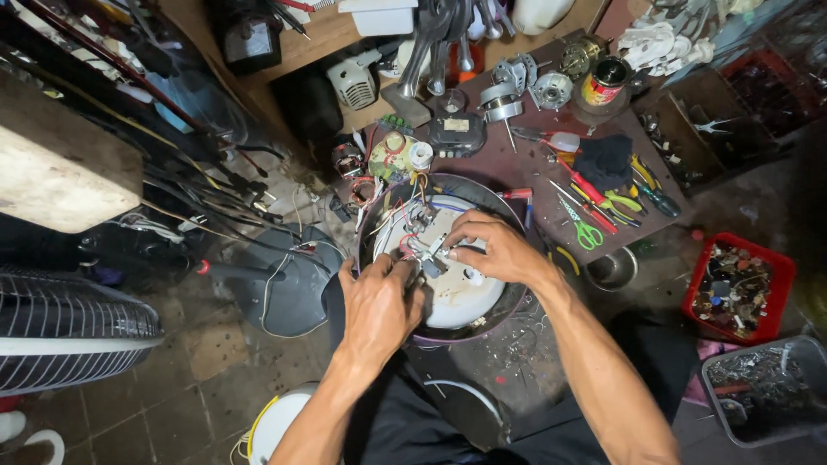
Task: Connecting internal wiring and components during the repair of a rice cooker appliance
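Round appliance base (482,303): dark outer shell with a white inner plate, lying upturned on the person's lap below the workbench edge, its underside facing the camera. Wire bundle (405,226): red, white and blue leads trailing across the plate's upper left. Small metal part (433,257): sitting near the plate's middle, being gripped between fingertips.

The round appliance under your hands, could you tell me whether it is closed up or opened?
Opened: the round appliance shows bare wires on its white inside, where both hands work.
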